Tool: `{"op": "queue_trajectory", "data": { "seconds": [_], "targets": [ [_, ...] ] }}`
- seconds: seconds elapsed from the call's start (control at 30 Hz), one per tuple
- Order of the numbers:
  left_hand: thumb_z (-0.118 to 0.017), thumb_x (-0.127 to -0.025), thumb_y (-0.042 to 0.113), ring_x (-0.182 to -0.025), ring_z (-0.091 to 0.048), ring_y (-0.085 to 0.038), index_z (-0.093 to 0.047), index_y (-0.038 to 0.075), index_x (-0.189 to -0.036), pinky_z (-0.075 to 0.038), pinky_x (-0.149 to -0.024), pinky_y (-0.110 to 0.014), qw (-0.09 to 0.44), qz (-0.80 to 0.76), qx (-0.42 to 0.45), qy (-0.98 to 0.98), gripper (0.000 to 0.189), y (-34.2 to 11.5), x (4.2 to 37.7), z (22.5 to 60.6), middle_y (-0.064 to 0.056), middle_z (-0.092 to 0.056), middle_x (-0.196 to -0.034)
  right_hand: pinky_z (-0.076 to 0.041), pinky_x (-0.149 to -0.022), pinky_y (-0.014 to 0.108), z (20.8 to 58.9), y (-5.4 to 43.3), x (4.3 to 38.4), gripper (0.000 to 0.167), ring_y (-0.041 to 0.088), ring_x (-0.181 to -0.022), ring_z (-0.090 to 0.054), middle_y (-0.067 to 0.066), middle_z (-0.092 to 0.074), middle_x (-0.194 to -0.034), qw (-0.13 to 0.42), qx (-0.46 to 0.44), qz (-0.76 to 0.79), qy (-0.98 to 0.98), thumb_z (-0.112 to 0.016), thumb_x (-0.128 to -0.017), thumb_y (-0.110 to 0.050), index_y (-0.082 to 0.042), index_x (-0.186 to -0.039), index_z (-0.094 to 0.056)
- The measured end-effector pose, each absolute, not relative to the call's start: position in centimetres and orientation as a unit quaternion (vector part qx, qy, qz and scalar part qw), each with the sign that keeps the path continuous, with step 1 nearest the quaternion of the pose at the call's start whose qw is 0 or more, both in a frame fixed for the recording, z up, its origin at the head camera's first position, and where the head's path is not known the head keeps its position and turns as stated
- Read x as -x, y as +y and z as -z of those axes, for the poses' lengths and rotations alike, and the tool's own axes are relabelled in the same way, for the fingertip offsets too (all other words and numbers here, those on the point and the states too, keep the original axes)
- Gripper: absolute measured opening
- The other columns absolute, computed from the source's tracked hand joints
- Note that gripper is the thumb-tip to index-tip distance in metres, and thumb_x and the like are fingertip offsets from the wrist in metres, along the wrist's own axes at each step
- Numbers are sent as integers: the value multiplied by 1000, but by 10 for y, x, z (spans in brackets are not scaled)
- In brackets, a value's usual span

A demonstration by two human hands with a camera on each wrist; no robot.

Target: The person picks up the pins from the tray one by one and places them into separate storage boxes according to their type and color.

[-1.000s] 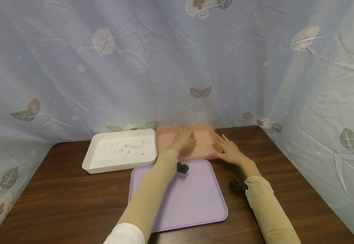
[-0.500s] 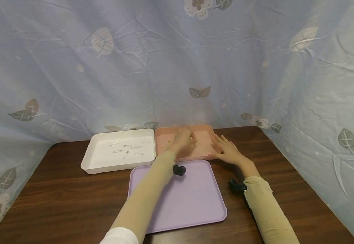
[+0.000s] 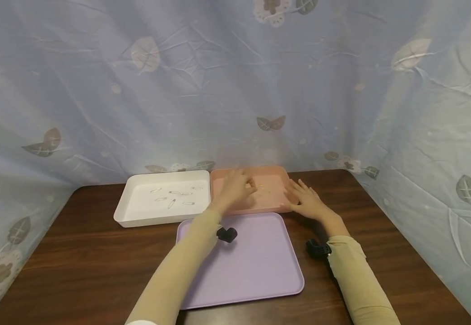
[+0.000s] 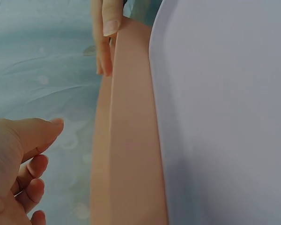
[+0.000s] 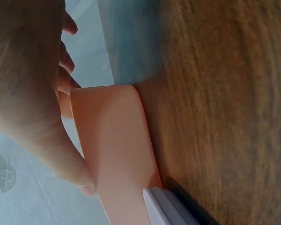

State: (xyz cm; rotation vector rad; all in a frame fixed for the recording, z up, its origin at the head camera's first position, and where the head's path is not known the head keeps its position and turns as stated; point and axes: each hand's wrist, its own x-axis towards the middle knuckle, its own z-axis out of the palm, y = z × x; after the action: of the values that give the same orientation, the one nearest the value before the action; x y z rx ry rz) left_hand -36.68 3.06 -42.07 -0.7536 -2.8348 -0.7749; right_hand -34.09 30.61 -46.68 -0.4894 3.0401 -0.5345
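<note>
My left hand (image 3: 233, 188) is over the left half of the pink tray (image 3: 274, 198). In the left wrist view its thumb (image 4: 37, 133) is stretched out, its other fingers are bent, and nothing shows between them. My right hand (image 3: 306, 203) holds the pink tray's near right corner, thumb at the front wall and fingers over the right side. A few small gold-coloured pieces (image 3: 261, 186) lie in that tray, partly hidden by the left hand. The white tray (image 3: 142, 215) on the left holds several safety pins (image 3: 172, 203), mostly silver, one yellowish.
A flat lilac tray (image 3: 256, 262) lies in front of the pink one, partly under my left forearm. All the trays stand on a dark wooden table (image 3: 77, 266). A pale blue patterned curtain (image 3: 235, 90) hangs behind and at both sides.
My left hand has drawn back to the left over the pink tray. My right hand keeps its place at the tray corner. The head view has shifted slightly.
</note>
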Motion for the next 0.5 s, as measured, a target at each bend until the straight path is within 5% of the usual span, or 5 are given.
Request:
{"op": "queue_trajectory", "data": {
  "seconds": [0.2,0.37,0.5],
  "targets": [
    [-68,-90,31,-122,-52,-30,-69,16,-86,-37,-105,-50,76,270,250,-927,16,10,355,416,-9,-62,-115,-11,-116,68,465,308,341,81,41,-151,-9,15,-22,-162,11,160,169,972,-58,-89,-59,-13,-152,-35],
    [-70,-89,30,-126,-46,-31,-68,16,-85,-33,-100,-53,89,290,236,-923,14,-6,346,413,-7,-62,-113,-10,-116,66,461,312,340,83,39,-151,-8,14,-21,-162,14,157,159,975,-57,-89,-60,-13,-153,-32],
    [-68,-90,34,-115,-48,-30,-67,18,-89,-36,-88,-50,89,291,215,-928,16,-20,337,410,-6,-60,-114,-9,-116,67,458,314,340,85,39,-151,-7,14,-20,-163,12,155,153,976,-56,-89,-62,-14,-154,-29]
  ]
}}
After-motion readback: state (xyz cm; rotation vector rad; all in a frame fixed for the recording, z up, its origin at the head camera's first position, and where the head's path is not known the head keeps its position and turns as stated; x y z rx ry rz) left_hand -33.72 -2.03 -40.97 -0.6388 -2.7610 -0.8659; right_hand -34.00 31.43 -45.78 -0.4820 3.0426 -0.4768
